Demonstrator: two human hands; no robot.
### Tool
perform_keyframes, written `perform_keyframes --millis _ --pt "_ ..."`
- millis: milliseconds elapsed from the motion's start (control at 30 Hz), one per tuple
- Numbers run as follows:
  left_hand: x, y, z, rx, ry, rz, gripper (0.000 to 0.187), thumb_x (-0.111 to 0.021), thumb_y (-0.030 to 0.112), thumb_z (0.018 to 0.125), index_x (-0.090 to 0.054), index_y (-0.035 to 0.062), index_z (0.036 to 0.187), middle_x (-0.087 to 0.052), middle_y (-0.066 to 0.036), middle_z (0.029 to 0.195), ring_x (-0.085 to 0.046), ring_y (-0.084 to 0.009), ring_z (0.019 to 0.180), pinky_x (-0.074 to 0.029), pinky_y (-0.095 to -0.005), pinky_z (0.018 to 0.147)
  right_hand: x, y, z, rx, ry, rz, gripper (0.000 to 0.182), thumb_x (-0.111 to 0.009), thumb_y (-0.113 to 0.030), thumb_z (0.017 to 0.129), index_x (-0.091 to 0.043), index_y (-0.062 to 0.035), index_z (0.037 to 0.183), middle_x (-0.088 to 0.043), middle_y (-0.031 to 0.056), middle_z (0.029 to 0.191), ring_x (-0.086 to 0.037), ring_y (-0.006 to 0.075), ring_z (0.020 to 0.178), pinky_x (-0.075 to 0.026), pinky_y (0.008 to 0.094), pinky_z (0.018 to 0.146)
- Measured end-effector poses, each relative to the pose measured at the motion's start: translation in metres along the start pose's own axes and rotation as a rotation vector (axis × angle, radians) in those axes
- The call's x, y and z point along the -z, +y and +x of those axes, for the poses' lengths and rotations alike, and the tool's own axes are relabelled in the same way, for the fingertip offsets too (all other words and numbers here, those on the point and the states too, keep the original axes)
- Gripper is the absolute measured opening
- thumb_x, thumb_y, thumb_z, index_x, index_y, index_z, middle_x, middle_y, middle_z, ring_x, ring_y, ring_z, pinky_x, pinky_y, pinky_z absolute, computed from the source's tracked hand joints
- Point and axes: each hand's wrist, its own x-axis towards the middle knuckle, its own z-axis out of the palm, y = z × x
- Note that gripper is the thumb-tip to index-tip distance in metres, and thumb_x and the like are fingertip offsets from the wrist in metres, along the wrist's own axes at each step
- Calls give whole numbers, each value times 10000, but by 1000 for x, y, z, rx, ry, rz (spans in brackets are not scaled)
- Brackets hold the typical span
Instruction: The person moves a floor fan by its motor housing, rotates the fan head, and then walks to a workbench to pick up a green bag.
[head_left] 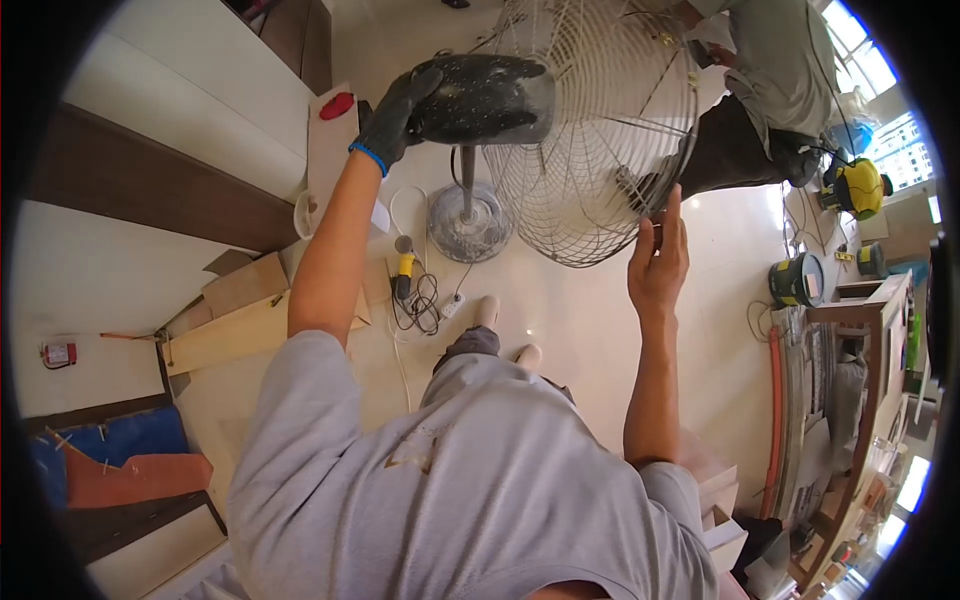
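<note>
Head view, looking down over the person's grey shirt. Left hand (392, 118) — in a black glove with a blue cuff — is wrapped over the rear end of the dark motor housing (482, 98) of a pedestal fan, upper centre of the frame. Right hand (658, 258), bare, has its fingers closed on the lower right rim of the wire fan guard (590, 130). Below the housing, the pole runs to a round base (468, 222) on the pale floor. Beside the base lie a yellow-handled tool (404, 270) and coiled cables. Upper right — another person crouches behind the guard, near a yellow machine (858, 186).
</note>
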Motion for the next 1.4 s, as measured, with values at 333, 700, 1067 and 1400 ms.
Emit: perform_keyframes --millis 333,700,1067,1400 --pt "-26 -11 -88 80 55 32 622 -685 556 795 -554 186 1276 -634 -51 1132 -651 -203 923 -551 -360 722 59 -8 -23 -15 72 65 501 -563 14 887 -498 -23 1383 -538 57 780 -457 128 599 -391 275 506" --pt "-36 -25 -176 121 -169 -108 605 -704 478 826 -529 162 1311 -574 -181 1133 -636 -295 963 -586 -428 712 146 -78 -66 39 106 -75 396 -562 4 915 -558 29 1310 -566 44 786 -493 101 668 -420 256 589" --pt "-15 -37 -325 211 -304 -191 466 -670 456 871 -573 42 1062 -599 -117 819 -636 -215 704 -579 -389 602 251 -139 -121 -163 15 -243 379 -525 -18 959 -538 17 1336 -660 77 1167 -590 67 911 -462 202 786" --pt "-67 -85 -407 165 -232 -129 601 -663 310 902 -391 110 1398 -595 -99 1102 -635 -161 852 -582 -335 710 323 -92 -178 -278 64 -146 390 -512 -29 962 -526 6 1350 -594 106 1305 -554 123 1104 -433 237 911"
